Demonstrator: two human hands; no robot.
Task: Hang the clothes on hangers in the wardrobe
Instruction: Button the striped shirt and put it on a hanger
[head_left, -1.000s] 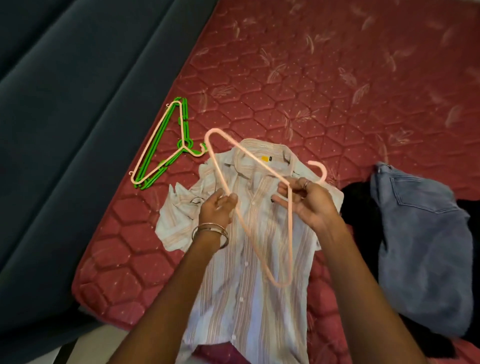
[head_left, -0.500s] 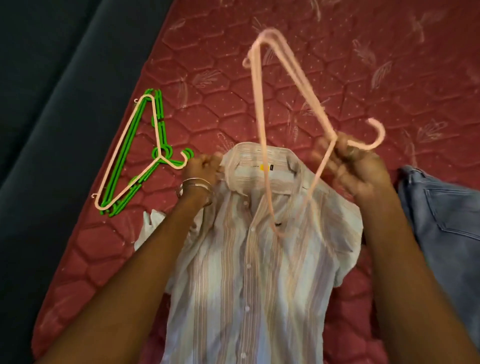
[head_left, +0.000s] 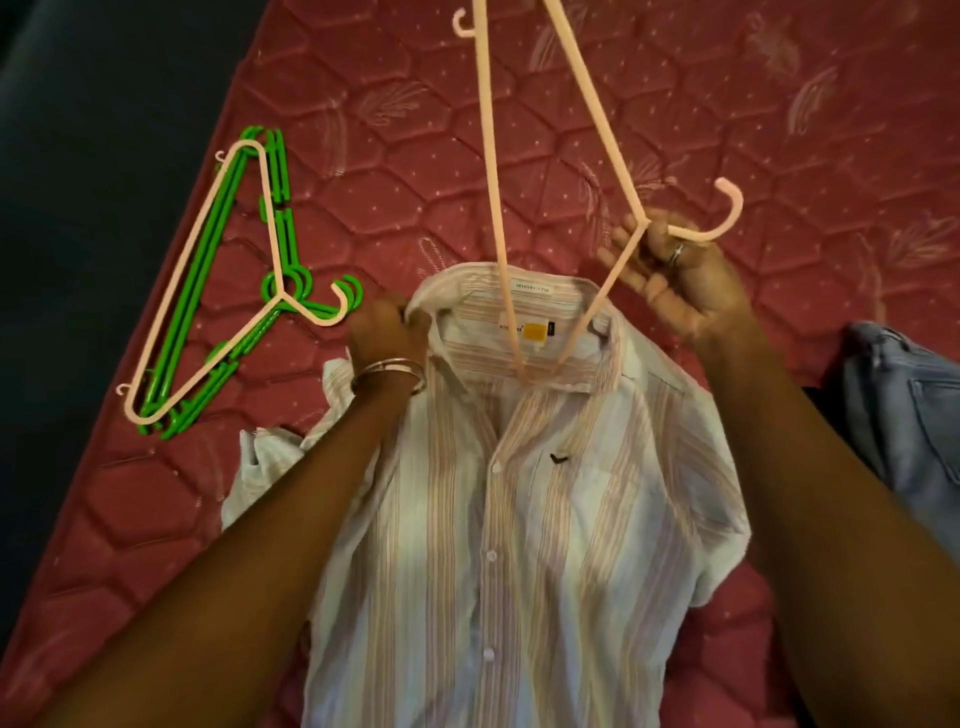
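**Pink hanger going into a striped shirt's collar**

The right hand (head_left: 680, 275) holds a thin pink plastic hanger (head_left: 592, 93) at the base of its hook, fingers curled around the neck. One corner of the hanger dips into the open collar of a striped shirt (head_left: 519, 519); the rest rises out of the top of the view. The left hand (head_left: 387, 332), with metal bangles on the wrist, pinches the collar's left edge.

The shirt lies face up on a bed (head_left: 779, 156), buttoned, white with pale pink and tan stripes, a yellow tag inside the neck and a small dark logo on the chest.

To the left lies a stack of spare hangers (head_left: 208, 291), one pink over several green. Folded blue jeans (head_left: 914, 415) lie at the right edge. The bed cover is dark red, quilted in hexagons with a leaf print.
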